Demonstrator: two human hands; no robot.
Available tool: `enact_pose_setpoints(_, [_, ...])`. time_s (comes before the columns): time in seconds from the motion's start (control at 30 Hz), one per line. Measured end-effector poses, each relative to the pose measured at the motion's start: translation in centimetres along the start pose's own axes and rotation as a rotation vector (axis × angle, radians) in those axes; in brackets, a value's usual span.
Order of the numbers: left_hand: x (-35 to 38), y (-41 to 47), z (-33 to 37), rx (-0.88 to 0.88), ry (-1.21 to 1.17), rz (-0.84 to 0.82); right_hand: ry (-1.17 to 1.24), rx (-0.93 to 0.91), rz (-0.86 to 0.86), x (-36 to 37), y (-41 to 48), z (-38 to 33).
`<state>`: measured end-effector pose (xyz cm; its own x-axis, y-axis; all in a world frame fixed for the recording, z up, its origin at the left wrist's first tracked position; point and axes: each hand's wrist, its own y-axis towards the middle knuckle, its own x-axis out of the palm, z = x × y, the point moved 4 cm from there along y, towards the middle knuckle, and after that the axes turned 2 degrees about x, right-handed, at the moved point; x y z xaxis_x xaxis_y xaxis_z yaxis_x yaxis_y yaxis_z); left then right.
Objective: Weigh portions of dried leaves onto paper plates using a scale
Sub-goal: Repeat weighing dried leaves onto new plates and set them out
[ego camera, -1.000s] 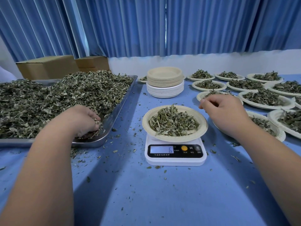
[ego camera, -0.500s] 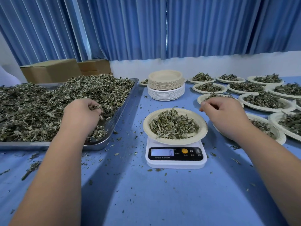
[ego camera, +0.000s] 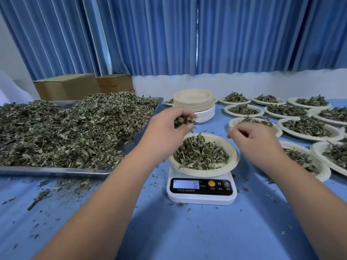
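A white scale stands on the blue table, its display reading 6. On it sits a paper plate with a mound of dried leaves. My left hand hovers over the plate's far left rim and grips a small bunch of dried leaves. My right hand hangs beside the plate's right rim, fingers loosely curled, nothing in it. A steel tray piled with dried leaves lies at the left.
A stack of unused paper plates stands behind the scale. Several filled plates cover the table's right side. Cardboard boxes sit behind the tray. Leaf crumbs litter the cloth around the scale and tray.
My left hand has lifted out of the tray with a pinch of leaves and moved right, over the plate on the scale. The right hand stayed by the plate.
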<state>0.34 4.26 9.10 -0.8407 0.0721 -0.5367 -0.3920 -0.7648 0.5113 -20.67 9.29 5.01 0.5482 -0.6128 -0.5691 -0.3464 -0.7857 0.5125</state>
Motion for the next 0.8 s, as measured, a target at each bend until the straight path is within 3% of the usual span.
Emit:
enact_pose_setpoints(0.17, [1.8, 0.5, 0.9, 0.139, 0.074, -0.168, -0.014, -0.05, 0.011, 0.0, 0.0, -0.3])
enact_pose_setpoints(0.27, [1.5, -0.1, 0.0, 0.142, -0.03, -0.075, -0.018, -0.07, 0.013, 0.0, 0.1, -0.3])
enact_pose_setpoints(0.37, [0.4, -0.4, -1.3, 0.097, -0.086, 0.094, -0.018, -0.086, 0.001, 0.2, 0.1, -0.3])
enact_pose_setpoints(0.53, [-1.4, -0.4, -4.5, -0.052, 0.095, 0.241, -0.04, -0.085, 0.001, 0.4, 0.1, -0.1])
enact_pose_setpoints(0.67, [-1.7, -0.3, -6.7, -0.203, 0.138, 0.214, -0.041, -0.053, 0.005, 0.5, 0.1, 0.2])
enact_pose_setpoints(0.8, [-1.2, -0.2, -7.4, -0.241, 0.136, 0.151, -0.032, -0.032, 0.017, 0.5, 0.1, 0.4])
